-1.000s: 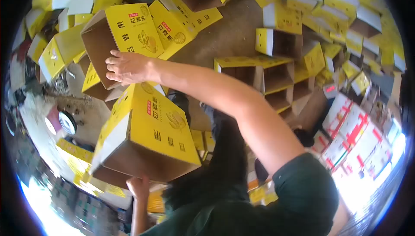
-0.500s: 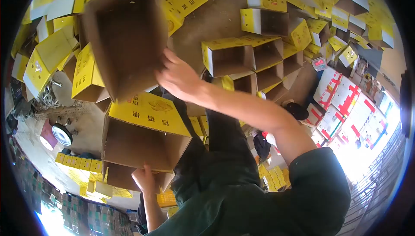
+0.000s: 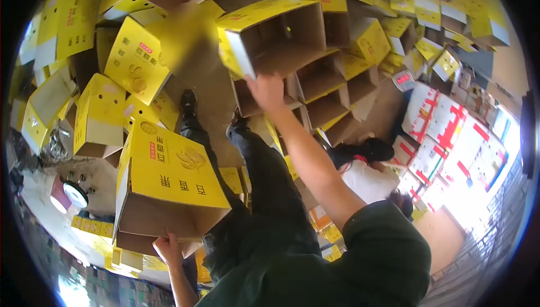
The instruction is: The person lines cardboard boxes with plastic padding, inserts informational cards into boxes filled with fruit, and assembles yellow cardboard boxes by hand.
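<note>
My right hand (image 3: 266, 90) grips the lower edge of an open yellow box (image 3: 270, 13), whose brown inside faces me. That box is at the top of a stack of open boxes (image 3: 320, 76). At the lower left, my left hand (image 3: 168, 250) is closed on the bottom edge of another yellow box (image 3: 174, 166) with dark printed characters and a fruit drawing. Its open end faces down toward me, and a further brown cardboard edge shows beneath it.
Loose yellow boxes (image 3: 101, 113) crowd the left and top. A person in a white top (image 3: 368, 180) is at the right, beside white boxes with red tape (image 3: 444, 121). A round white-rimmed object (image 3: 75, 194) lies at the left. My legs stretch across the floor.
My right hand has carried a box from the left over to the stack on the right. My left hand stays on its box, which has shifted slightly left. The person in white has come into view.
</note>
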`<state>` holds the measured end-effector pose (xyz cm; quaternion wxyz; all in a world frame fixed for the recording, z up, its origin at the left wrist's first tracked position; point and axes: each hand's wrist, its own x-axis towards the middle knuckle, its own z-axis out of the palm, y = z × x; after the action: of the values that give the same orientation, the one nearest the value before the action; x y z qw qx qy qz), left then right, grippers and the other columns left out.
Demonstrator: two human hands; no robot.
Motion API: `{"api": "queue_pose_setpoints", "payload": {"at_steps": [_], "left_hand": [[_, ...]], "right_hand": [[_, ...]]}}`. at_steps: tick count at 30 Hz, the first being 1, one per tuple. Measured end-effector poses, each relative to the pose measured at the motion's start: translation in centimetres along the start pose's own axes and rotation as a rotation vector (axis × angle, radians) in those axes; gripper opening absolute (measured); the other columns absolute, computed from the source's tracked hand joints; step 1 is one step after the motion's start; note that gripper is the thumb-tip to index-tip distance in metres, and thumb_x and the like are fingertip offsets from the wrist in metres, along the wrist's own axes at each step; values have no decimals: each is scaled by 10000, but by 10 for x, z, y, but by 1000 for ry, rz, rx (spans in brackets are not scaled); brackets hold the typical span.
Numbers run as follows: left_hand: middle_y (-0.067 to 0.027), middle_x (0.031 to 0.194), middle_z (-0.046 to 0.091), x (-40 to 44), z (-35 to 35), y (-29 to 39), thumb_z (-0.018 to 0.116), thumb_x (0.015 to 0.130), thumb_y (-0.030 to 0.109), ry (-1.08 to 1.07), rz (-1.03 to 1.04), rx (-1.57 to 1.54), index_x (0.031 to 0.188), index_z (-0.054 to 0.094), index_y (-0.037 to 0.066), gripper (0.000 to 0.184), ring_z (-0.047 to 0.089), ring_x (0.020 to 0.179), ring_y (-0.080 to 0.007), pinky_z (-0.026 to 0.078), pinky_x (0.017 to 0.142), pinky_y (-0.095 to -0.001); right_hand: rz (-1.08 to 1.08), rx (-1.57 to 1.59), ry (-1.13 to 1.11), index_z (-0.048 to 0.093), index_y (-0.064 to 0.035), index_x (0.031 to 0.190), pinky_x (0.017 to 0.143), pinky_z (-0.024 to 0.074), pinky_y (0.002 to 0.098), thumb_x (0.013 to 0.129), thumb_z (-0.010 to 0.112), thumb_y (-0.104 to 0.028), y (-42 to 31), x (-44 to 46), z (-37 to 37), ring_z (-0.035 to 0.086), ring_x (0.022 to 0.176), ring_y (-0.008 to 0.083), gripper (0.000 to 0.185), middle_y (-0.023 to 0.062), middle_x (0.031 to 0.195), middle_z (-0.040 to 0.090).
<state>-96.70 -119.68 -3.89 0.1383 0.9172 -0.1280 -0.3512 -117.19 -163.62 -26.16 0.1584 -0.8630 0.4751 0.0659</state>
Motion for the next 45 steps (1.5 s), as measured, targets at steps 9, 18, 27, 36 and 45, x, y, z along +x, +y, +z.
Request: {"api": "queue_pose_setpoints", "payload": {"at_steps": [9, 18, 27, 36, 45], "left_hand": [[-156, 482, 569, -32, -19, 13, 602, 872, 154, -199, -262, -6, 622, 605, -69, 335, 574, 404, -229, 424, 435, -365], [-176, 474, 497, -25, -19, -15, 635, 793, 111, 56, -66, 79, 616, 563, -20, 231, 532, 394, -283, 383, 425, -380], [-216, 496, 477, 20, -44, -19, 577, 870, 188, -39, 21, 108, 563, 519, -24, 378, 518, 411, -358, 361, 421, -419], [-255, 526, 507, 56, -57, 2, 562, 856, 214, -31, 162, 240, 583, 572, -62, 388, 526, 421, -374, 381, 437, -459], [-244, 482, 468, 89, -66, 29, 542, 887, 207, -138, 297, 315, 620, 555, -102, 409, 430, 399, -224, 333, 438, -434]], "right_hand": [[-322, 329, 261, 391, -36, 1381, 938, 442, 451, 826, 635, -135, -38, 101, -31, 508, 1163, 389, 614, 226, 1284, 503], [-103, 19, 213, 318, -9, 1391, 742, 563, 459, 846, 659, -367, -103, 319, 2, 652, 935, 414, 736, 297, 1327, 461], [9, 307, 245, 573, -21, 1183, 725, 514, 462, 892, 577, -132, -91, 129, -55, 617, 844, 439, 312, 237, 906, 648], [806, 831, 325, 609, 56, 1129, 634, 543, 356, 945, 548, -228, -38, -89, -117, 663, 783, 261, 344, 169, 969, 667], [1479, 1287, 299, 586, 107, 1027, 480, 554, 342, 919, 504, -240, -13, -243, -55, 646, 624, 249, 373, 179, 911, 642]]}}
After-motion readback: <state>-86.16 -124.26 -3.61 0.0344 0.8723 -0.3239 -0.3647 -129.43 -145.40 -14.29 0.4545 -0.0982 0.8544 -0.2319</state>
